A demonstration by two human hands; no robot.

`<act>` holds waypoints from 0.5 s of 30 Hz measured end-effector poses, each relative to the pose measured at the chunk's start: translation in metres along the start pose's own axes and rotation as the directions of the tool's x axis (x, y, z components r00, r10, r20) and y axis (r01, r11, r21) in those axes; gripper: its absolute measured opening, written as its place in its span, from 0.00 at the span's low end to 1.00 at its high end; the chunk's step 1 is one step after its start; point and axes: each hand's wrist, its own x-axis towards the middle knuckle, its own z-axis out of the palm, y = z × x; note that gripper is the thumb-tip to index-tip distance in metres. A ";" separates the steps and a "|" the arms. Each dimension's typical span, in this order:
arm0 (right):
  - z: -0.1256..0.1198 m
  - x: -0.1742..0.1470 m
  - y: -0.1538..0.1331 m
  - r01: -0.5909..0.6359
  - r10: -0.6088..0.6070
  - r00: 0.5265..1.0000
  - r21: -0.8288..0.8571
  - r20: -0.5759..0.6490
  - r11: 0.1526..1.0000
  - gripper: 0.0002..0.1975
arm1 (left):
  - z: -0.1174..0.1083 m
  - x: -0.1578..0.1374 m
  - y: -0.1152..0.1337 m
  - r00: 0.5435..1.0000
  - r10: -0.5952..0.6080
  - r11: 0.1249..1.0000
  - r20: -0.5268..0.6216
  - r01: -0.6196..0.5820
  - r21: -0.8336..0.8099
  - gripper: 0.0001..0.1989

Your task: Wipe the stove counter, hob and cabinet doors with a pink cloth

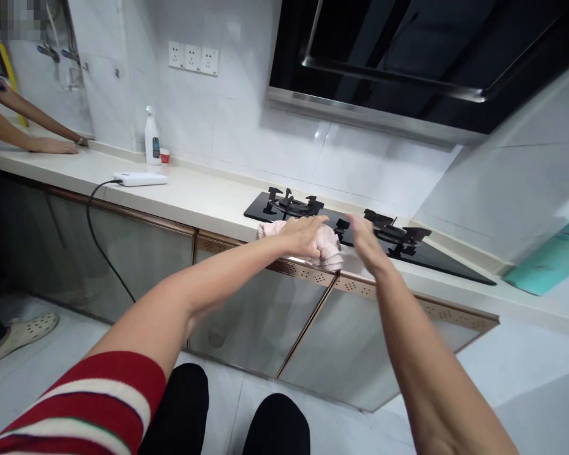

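My left hand is over a pale pink cloth, which lies bunched at the front edge of the counter, by the gas hob. The cloth shows on both sides of this hand, with the fingers on top of it and the thumb against it. Above the hob's front edge is my right hand, its fingers stretched forward and slightly blurred, nothing visible in it. Between and beyond the hands is the black glass hob, with a left burner and a right burner.
A black range hood overhangs the hob. Along the counter are a white spray bottle, a small red cup and a white device with a hanging cable. A turquoise container stands right. Another person's hand rests far left.
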 end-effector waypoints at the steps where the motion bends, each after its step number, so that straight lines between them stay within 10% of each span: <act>1: 0.006 -0.001 -0.020 0.110 -0.110 0.994 0.072 -0.002 0.991 0.40 | -0.005 -0.001 -0.007 1.000 -0.009 0.996 0.023 0.011 -0.086 0.52; 9: 0.046 -0.003 -0.112 0.351 -0.334 0.931 -0.100 0.149 0.931 0.35 | -0.082 -0.051 -0.103 0.980 -0.185 0.942 -0.078 0.154 -0.299 0.22; 15: 0.051 -0.010 -0.119 0.295 -0.286 0.955 -0.283 0.073 0.913 0.26 | -0.050 -0.046 -0.100 0.966 -0.160 0.986 -0.203 0.145 -0.088 0.23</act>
